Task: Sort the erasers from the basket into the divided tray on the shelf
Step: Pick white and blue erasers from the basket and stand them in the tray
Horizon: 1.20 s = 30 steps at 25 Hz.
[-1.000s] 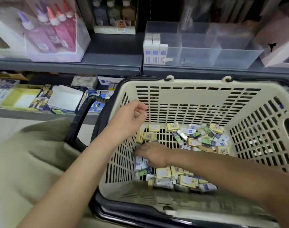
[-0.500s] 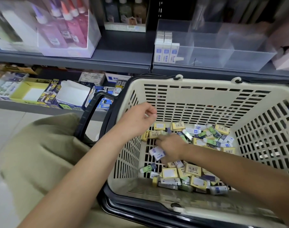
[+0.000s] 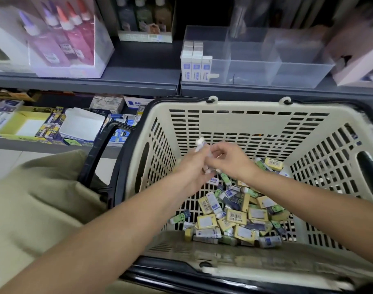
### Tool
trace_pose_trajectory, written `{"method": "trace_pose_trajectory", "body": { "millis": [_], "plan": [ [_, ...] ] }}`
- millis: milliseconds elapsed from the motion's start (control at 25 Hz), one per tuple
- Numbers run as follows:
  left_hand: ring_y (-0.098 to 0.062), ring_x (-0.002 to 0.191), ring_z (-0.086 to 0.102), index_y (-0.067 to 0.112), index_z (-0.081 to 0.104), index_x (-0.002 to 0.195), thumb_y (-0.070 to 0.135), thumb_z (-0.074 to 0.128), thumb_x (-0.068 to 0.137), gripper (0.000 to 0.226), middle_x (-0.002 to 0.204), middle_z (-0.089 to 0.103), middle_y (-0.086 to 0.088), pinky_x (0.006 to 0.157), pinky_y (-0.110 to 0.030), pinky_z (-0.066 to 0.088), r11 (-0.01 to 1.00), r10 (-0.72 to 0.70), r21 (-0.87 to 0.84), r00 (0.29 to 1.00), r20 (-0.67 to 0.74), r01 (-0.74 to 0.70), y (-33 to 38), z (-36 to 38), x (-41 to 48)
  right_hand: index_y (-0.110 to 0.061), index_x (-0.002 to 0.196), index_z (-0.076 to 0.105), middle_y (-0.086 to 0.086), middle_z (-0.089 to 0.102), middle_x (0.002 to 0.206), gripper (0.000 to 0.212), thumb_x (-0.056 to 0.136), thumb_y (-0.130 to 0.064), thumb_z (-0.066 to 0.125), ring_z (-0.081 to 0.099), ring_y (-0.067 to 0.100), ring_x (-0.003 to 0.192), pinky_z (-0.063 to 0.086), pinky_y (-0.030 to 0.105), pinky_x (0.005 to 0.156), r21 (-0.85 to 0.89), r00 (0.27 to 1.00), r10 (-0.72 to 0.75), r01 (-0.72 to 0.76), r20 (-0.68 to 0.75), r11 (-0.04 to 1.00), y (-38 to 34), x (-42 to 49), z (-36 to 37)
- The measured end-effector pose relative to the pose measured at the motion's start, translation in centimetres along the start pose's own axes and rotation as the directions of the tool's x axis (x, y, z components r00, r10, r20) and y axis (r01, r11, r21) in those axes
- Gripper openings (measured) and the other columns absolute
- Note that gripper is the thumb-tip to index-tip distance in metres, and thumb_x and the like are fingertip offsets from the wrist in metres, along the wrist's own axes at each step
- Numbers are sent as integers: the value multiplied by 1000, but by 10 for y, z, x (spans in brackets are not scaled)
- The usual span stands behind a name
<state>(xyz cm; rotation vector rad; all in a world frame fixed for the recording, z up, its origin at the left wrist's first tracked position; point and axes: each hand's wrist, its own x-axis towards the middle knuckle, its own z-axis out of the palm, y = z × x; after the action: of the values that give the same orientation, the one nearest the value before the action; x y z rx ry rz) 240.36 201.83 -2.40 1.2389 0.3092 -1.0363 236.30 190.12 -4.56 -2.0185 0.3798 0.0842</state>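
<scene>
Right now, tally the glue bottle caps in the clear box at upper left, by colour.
Purple caps: 2
Orange caps: 1
Red caps: 2
Total: 5 caps visible in the clear box. The picture is blurred there, so the shades are approximate.

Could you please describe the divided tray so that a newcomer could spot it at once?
Start at the cream basket; the grey shelf just behind its far rim carries the divided tray. Unlike the pale pink box to its right, it is clear plastic, split into compartments, with upright white-and-blue erasers only at its left end.
</scene>
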Motion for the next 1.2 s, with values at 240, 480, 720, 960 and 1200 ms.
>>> {"method": "trace_pose_trajectory", "body": {
  "millis": [240,480,720,960,1200],
  "plan": [
    [-19,89,64,13,55,120,20,50,96,25,104,66,-7,64,-32,51,978,-6,203,983,-184,44,11,-24,39,-17,93,67,-2,67,92,15,86,-30,63,63,16,88,50,27,75,-390,989,65,-9,132,921,42,12,5],
    [-18,78,63,15,55,116,19,49,98,20,87,68,-4,78,-38,50,960,-76,258,990,-119,105,10,-38,54,-9,104,54,9,61,102,20,89,-21,56,61,27,87,38,32,63,-898,953,19,277,301,343,64,14,46],
    [-20,86,63,11,59,105,13,58,92,13,94,67,-7,80,-40,53,964,-82,236,983,-163,119,5,-47,61,-16,76,50,2,58,78,30,83,-44,57,55,20,68,40,25,52,-798,980,174,-32,93,602,57,17,8],
    [-12,76,71,14,63,101,22,80,70,37,82,74,-1,56,-26,55,938,-163,319,984,70,133,-4,-39,55,-21,78,61,-9,58,71,23,77,-42,71,53,3,65,42,22,59,-277,996,70,-52,55,959,35,7,3],
    [-22,94,66,16,59,97,13,73,78,24,95,70,-10,69,-36,58,946,-21,321,996,-84,47,1,-53,60,-13,102,57,4,51,104,43,81,-51,63,55,20,89,49,34,77,-709,892,248,107,379,697,54,-7,23]
  ]
}}
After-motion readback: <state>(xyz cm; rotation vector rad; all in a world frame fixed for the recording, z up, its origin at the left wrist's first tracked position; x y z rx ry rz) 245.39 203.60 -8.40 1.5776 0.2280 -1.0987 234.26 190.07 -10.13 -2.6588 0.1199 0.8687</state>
